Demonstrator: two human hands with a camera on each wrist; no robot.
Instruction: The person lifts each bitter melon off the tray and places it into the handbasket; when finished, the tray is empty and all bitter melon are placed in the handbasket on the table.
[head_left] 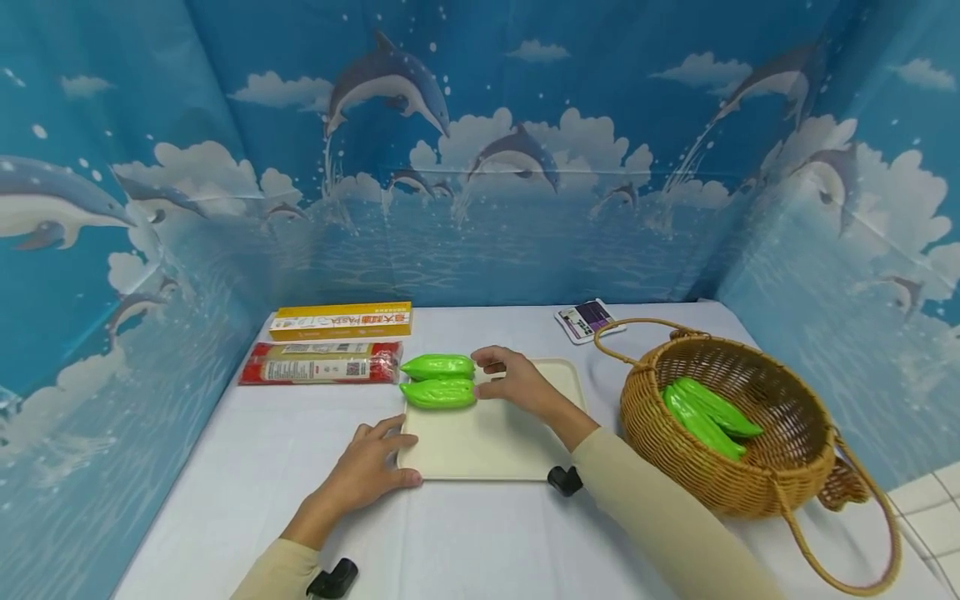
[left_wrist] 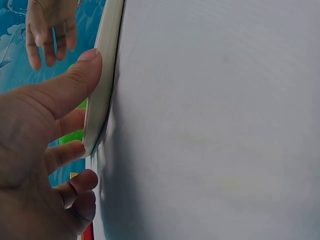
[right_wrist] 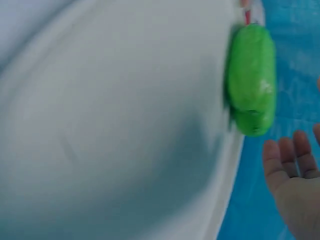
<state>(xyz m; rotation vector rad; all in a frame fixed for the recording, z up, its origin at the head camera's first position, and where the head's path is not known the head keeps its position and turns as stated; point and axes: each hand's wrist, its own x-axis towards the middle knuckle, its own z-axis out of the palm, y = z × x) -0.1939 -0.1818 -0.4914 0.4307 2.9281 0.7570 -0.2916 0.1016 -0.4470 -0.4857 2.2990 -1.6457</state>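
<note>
From the head camera, a cream cutting board lies on the white worktop. The left hand rests at the board's near left corner, fingers spread and fairly straight, thumb against the edge, apparently to keep the board from sliding. The right hand hovers over the board's far side, fingers loosely curled and holding nothing, its fingertips just beside two green vegetables that lie side by side at the board's far left edge. To the right stands a wicker basket with more green vegetables inside. Far left lie a yellow pasta box and a red noodle packet; a small card lies at the far edge.

The left wrist camera shows the thumb pressed flat on the board's rim, the other fingers tucked along its side.

The right wrist camera shows one green vegetable at the board's rim, the palm open and apart from it.
</note>
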